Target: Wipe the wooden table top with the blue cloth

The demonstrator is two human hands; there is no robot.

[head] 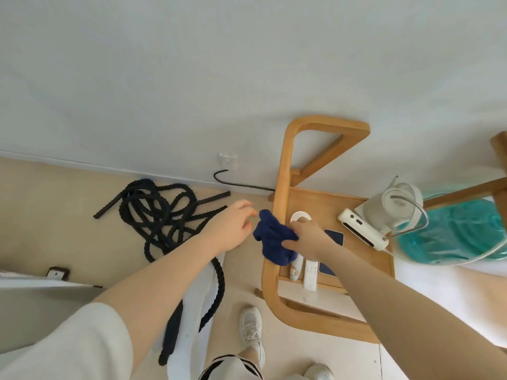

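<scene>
A dark blue cloth [272, 238] hangs bunched over the left rail of the small wooden table [326, 207]. My right hand [308, 238] is shut on the cloth's right side, above the table top. My left hand [233, 227] hovers just left of the cloth with its fingers apart, holding nothing. The cloth hides part of the table's left edge.
On the table top lie a white round disc [300, 216], a dark phone [334, 236], two white remotes [310, 275] and a white kettle on its base [384, 215]. A black rope [162, 212] is heaped on the floor to the left. A teal bag [455, 231] sits at the right.
</scene>
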